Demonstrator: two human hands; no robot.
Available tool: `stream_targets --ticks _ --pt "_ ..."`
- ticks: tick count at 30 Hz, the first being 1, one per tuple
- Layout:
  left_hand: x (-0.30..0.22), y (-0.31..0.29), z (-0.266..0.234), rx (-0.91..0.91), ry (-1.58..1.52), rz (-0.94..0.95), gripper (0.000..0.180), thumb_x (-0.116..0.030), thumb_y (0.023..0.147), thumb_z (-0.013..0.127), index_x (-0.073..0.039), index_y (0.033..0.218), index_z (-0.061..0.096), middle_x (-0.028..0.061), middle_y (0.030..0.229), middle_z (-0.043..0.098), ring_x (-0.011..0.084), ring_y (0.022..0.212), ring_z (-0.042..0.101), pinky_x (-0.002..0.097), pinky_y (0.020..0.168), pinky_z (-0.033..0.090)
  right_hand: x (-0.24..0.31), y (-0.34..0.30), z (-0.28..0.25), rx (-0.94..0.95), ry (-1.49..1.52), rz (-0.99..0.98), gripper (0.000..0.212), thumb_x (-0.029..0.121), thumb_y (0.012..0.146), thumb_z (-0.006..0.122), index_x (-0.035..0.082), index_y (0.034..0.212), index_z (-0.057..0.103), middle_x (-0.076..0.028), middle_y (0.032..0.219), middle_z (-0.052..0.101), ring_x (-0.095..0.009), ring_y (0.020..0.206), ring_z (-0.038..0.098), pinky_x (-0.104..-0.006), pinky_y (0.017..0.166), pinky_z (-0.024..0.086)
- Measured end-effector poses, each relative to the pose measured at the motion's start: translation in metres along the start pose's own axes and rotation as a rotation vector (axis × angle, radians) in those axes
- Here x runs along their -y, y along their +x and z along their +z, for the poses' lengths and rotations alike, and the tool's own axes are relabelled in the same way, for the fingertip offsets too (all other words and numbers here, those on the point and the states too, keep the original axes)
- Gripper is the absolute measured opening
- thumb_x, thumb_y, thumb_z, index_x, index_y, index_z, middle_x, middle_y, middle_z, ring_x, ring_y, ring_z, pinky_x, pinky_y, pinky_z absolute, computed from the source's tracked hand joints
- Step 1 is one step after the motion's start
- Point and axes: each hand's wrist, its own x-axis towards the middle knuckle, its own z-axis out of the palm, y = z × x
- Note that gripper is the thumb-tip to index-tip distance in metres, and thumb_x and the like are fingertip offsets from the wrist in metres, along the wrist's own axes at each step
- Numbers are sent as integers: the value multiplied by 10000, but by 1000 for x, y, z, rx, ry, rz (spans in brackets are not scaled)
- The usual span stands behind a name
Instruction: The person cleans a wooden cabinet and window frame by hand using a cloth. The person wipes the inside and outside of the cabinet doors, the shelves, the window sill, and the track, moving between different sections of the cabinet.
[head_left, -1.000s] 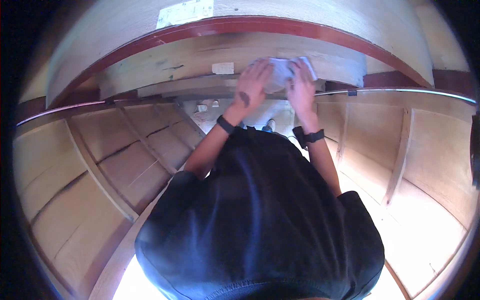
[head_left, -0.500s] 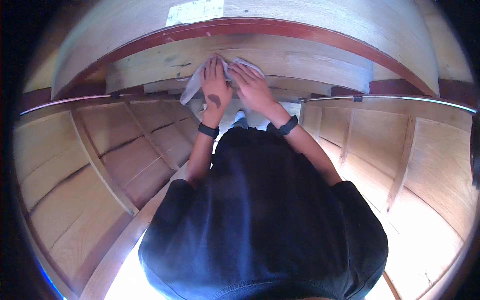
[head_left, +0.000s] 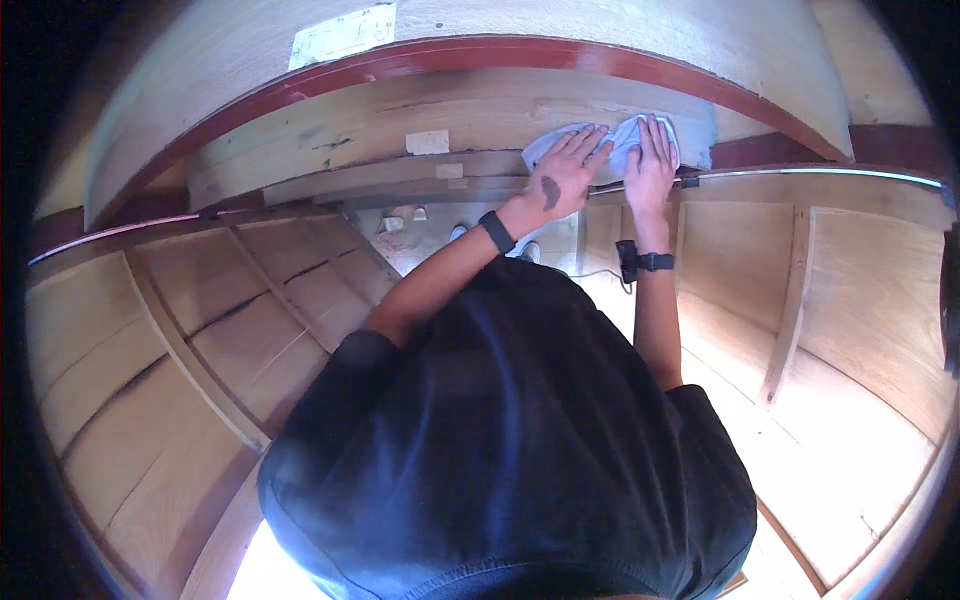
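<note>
A pale white-lilac cloth (head_left: 625, 135) lies against the front face of a light wooden board (head_left: 370, 120), right of the middle. On its left part rests my left hand (head_left: 566, 178), flat with the fingers stretched toward the upper right. My right hand (head_left: 651, 172) presses the cloth's right part, its fingers straight and pointing up. Neither hand is curled round the cloth; both palms are turned away from view. Each wrist wears a dark band, and a small black device hangs at the right one.
A red edge strip (head_left: 460, 52) curves above the board, with a paper sheet (head_left: 343, 36) on the panel over it. A small pale label (head_left: 428, 142) sits on the board. Wooden panels with battens (head_left: 185, 340) stand at left and right. Shoes (head_left: 530, 251) show on the floor.
Both hands and the cloth have slid right along the board. The small label on the board has come into sight, and the view has shifted slightly.
</note>
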Motion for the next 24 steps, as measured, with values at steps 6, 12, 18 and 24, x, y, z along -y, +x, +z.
stream_targets --ticks 6,12,18,24 --pt "27 -38 -34 -77 -10 -106 718 -29 720 644 -33 1428 524 187 1544 470 377 1454 415 506 1198 337 81 -7 25 19 45 -53 536 125 877 569 19 1402 590 -172 1499 548 -348 1452 440 -524 1203 291" --pt "85 -122 -100 -196 147 -369 653 15 703 592 -10 1355 571 174 1509 511 404 1438 422 539 1179 342 189 -8 43 198 402 -336 548 105 817 650 14 1356 612 -162 1467 571 -321 1429 473 -496 1194 331" --pt "104 -150 -116 -309 326 -488 667 1 707 593 23 1373 546 198 1537 474 396 1434 422 534 1181 318 236 -14 56 242 561 -483 520 100 827 665 11 1338 617 -152 1461 579 -306 1425 484 -486 1198 343" --pt "80 -93 -74 -227 331 -432 718 -126 786 631 31 1464 450 222 1537 471 410 1437 420 568 1181 292 178 -10 45 192 498 -476 494 72 781 685 17 1271 655 -157 1379 631 -306 1388 521 -476 1170 378"
